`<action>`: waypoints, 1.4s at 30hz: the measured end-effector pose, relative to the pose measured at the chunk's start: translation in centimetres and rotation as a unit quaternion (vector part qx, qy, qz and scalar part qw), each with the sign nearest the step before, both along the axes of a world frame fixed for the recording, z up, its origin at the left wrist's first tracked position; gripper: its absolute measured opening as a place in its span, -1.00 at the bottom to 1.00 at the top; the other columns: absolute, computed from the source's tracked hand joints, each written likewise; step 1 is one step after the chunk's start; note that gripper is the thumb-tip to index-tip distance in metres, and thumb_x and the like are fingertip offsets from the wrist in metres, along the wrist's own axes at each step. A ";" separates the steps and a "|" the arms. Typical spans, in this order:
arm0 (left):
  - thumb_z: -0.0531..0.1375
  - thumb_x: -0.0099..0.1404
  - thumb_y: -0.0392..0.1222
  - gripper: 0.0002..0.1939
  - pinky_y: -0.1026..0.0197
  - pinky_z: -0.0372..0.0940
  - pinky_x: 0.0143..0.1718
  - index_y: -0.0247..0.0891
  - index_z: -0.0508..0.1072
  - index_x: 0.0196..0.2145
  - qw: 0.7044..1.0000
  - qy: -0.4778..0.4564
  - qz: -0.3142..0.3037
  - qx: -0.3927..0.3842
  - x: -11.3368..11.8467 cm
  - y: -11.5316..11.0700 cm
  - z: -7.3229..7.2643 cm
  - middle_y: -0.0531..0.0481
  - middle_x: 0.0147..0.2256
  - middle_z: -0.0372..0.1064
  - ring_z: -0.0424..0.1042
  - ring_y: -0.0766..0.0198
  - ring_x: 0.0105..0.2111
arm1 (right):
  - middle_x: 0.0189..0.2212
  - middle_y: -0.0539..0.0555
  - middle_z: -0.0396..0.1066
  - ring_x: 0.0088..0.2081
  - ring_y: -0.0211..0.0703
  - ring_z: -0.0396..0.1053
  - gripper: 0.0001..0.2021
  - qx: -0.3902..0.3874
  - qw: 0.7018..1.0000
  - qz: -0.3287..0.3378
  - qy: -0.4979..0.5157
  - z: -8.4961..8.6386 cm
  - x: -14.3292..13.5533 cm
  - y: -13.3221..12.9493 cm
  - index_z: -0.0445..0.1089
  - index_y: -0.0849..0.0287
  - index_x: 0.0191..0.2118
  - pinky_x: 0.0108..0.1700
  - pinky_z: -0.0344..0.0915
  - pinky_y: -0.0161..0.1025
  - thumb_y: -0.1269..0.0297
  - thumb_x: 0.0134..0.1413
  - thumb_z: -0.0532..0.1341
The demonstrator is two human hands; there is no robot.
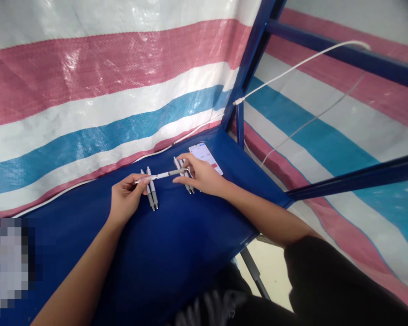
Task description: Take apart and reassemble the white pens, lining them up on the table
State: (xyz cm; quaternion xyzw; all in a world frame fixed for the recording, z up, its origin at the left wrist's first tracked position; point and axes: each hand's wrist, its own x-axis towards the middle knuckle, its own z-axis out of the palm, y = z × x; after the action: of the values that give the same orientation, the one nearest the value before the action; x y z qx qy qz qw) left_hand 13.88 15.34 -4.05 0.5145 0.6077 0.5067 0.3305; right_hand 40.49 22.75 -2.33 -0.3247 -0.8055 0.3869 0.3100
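Between my two hands a white and grey pen (165, 174) is held nearly level above the blue table (170, 235). My left hand (127, 194) pinches its left end between thumb and fingers. At the pen's right end, my right hand (204, 175) has its fingers curled round the tip, with the thumb stretched out below. Two grey and white pens (153, 192) lie side by side just right of my left fingers. More pens (177, 164) lie under my right hand, partly hidden by it.
A lit phone (209, 158) lies beyond my right hand. A white cable (149, 155) runs along the table's back edge by the striped sheet (122, 54). Blue frame bars (240, 68) stand at the back right corner, with another cable (302, 63) hanging there.
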 end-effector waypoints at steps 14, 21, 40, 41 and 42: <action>0.44 0.23 0.10 -0.67 0.23 0.21 -0.46 -0.24 0.70 -0.26 1.000 0.009 -0.017 -0.016 0.0 0.0 0.1 0.12 -0.63 0.29 0.27 0.31 -0.58 | -0.46 0.02 0.47 -0.39 -0.17 0.37 -0.45 -0.008 0.999 0.008 -0.035 -0.3 -0.3 -0.5 0.43 0.14 -0.33 -0.22 0.23 -0.22 -0.20 0.55 0.09; 0.40 0.28 0.08 -0.71 0.22 0.21 -0.44 -0.22 0.65 -0.30 0.999 -0.025 -0.022 -0.005 -0.4 0.1 -0.4 0.11 -0.63 0.29 0.26 0.29 -0.57 | -0.43 -0.01 0.43 -0.40 -0.18 0.34 -0.52 0.013 1.000 0.014 0.007 -0.1 -0.4 -1.0 0.42 0.12 -0.22 -0.24 0.21 -0.24 -0.25 0.45 0.21; 0.38 0.28 0.10 -0.64 0.21 0.20 -0.57 -0.18 0.63 -0.52 0.993 -0.011 -0.108 -0.052 2.5 -0.6 2.4 -0.02 -0.61 0.45 0.30 0.28 -0.63 | -0.39 -0.12 0.43 -0.47 -0.33 0.29 -0.58 -0.197 0.961 0.191 0.047 1.6 -0.1 -0.2 0.48 0.14 0.08 -0.38 0.23 -0.32 0.01 0.26 0.46; 0.38 0.28 0.12 -0.62 0.22 0.13 -0.61 -0.19 0.61 -0.55 0.992 -0.001 -0.111 -0.061 2.9 -0.5 2.8 -0.02 -0.61 0.44 0.25 0.30 -0.65 | -0.41 -0.15 0.41 -0.49 -0.34 0.30 -0.56 -0.221 0.953 0.197 0.066 1.5 -0.4 -0.2 0.46 0.13 0.09 -0.41 0.24 -0.33 0.04 0.23 0.48; 0.38 0.28 0.14 -0.58 0.22 0.07 -0.63 -0.19 0.58 -0.58 0.992 0.010 -0.110 -0.066 3.3 -0.3 3.0 -0.01 -0.63 0.42 0.21 0.32 -0.67 | -0.42 -0.17 0.38 -0.51 -0.35 0.30 -0.53 -0.245 0.945 0.200 0.080 1.5 -0.7 -0.3 0.43 0.12 0.11 -0.46 0.25 -0.35 0.07 0.20 0.50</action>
State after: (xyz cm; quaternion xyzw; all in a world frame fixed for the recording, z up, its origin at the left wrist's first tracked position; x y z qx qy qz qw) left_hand 17.22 15.00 -1.02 0.5603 0.5826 0.4207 0.4119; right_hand 39.81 22.48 -0.81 -0.1906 -0.7065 0.6514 0.2006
